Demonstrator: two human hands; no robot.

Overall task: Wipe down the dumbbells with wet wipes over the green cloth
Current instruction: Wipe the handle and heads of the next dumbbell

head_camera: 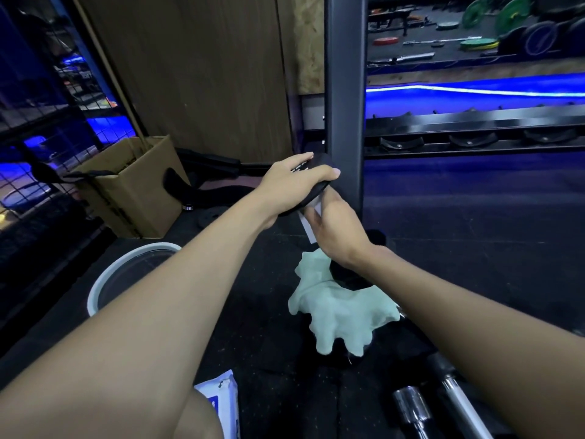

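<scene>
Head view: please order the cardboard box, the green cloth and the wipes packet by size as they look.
1. cardboard box
2. green cloth, looks only slightly smaller; it lies nearer the camera, so unsure
3. wipes packet, partly cut off

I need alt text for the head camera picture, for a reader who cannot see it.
A person's left hand grips a black dumbbell head while the right hand holds a white wet wipe against it, above a crumpled green cloth on the dark gym floor. A white bucket, a cardboard box and a wipes packet lie nearby.
</scene>
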